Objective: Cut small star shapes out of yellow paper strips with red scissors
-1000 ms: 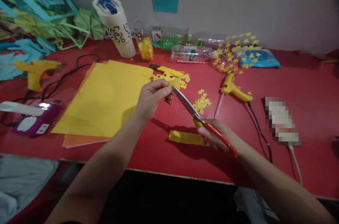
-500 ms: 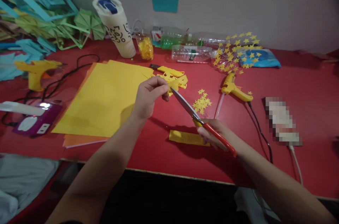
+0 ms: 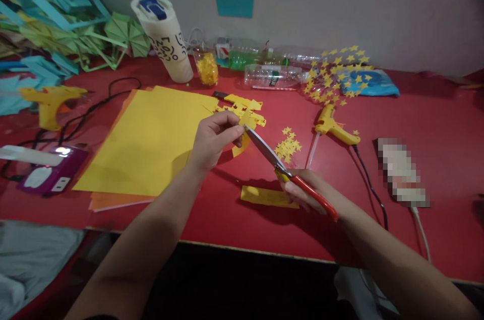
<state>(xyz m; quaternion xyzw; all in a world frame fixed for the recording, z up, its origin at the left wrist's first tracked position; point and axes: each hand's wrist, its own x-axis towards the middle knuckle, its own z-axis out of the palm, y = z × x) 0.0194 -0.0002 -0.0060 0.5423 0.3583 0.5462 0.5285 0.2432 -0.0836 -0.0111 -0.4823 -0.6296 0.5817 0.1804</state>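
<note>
My left hand [image 3: 218, 138] pinches a piece of yellow paper [image 3: 248, 119], part of which hangs below the fingers. Closed around red-handled scissors [image 3: 266, 151], my right hand [image 3: 308, 190] holds their blade tips against that paper at my left fingertips. Beneath the scissors, a yellow paper strip [image 3: 264, 196] lies on the table. A small pile of yellow paper stars [image 3: 288, 146] is just beyond the blades. Behind my left hand are yellow paper scraps [image 3: 236, 104] with star-shaped holes and a cutter with a dark end.
Yellow sheets [image 3: 151, 133] lie left on the red table [image 3: 219, 219]. Glue guns flank the work, one at left [image 3: 51, 103], another at right [image 3: 335, 126]. A white tumbler [image 3: 166, 40], plastic bottles [image 3: 272, 75] and star sprays [image 3: 340, 73] stand behind. A phone [image 3: 403, 171] is at right.
The yellow paper in my left fingers has turned, and a part of it now hangs below the hand. The scissors and both hands stay almost where they were.
</note>
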